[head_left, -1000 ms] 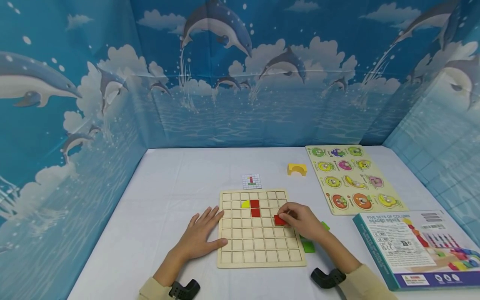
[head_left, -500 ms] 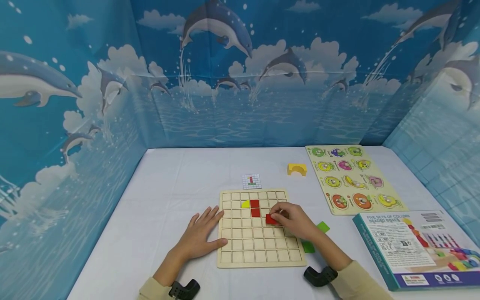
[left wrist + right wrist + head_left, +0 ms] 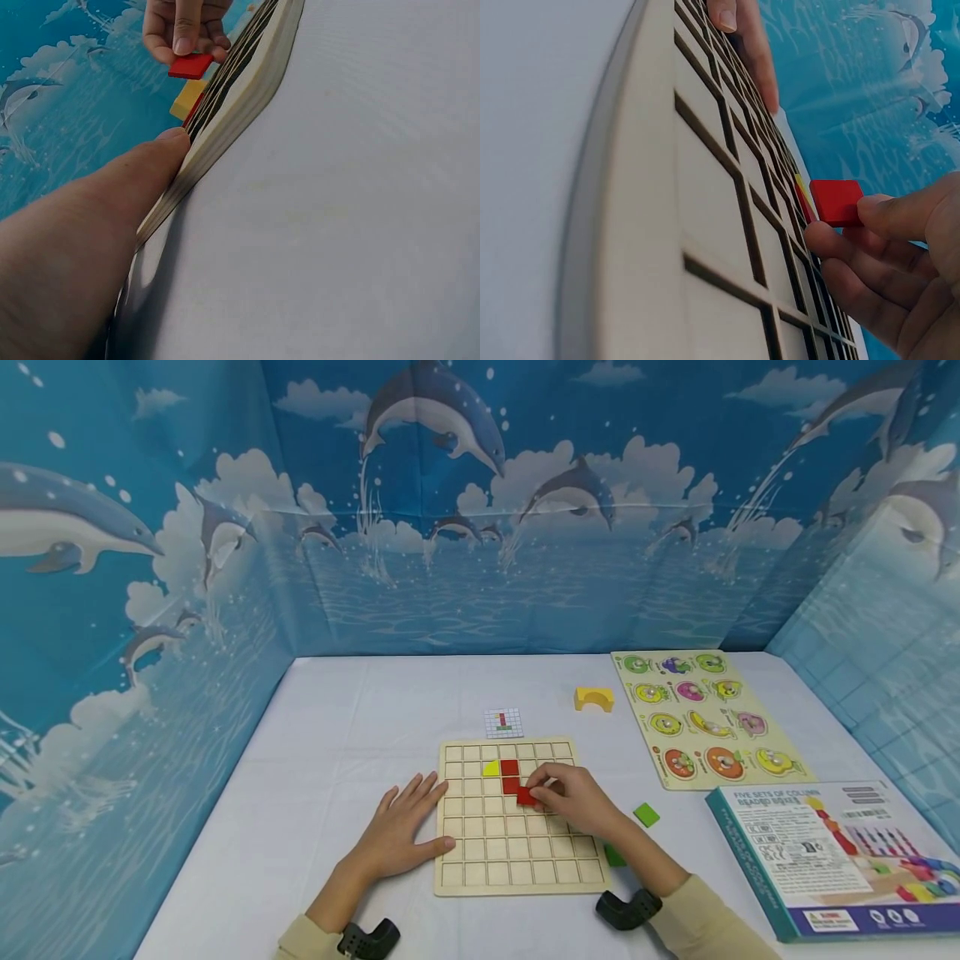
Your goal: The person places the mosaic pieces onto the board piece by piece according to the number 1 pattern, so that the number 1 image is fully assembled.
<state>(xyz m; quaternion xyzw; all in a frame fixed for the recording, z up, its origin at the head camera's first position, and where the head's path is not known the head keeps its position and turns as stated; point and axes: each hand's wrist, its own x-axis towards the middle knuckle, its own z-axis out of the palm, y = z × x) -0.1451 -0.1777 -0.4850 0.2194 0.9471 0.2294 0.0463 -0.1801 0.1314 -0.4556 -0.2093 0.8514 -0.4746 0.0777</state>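
Note:
My right hand (image 3: 572, 797) pinches a red square tile (image 3: 835, 202) between thumb and fingers, just above the wooden grid board (image 3: 525, 852). In the head view that tile overlaps the lower right corner of a red tile (image 3: 510, 785) lying in the grid. Above this one sits another red tile (image 3: 509, 767), with a yellow quarter-round tile (image 3: 491, 768) to its left. My left hand (image 3: 401, 827) lies with fingers spread at the board's left edge, its thumb on the rim. The left wrist view shows the held tile (image 3: 190, 66) raised off the board.
A small printed pattern card (image 3: 503, 723) lies behind the board, a yellow arch block (image 3: 594, 698) to its right. Green tiles (image 3: 647, 814) rest by the board's right edge, one partly hidden by my right arm. Farther right are a fruit puzzle board (image 3: 708, 718) and a boxed set (image 3: 840, 860).
My right hand has carried the red tile leftward over the board, from near its right side to beside the placed red tiles. The left hand has stayed still.

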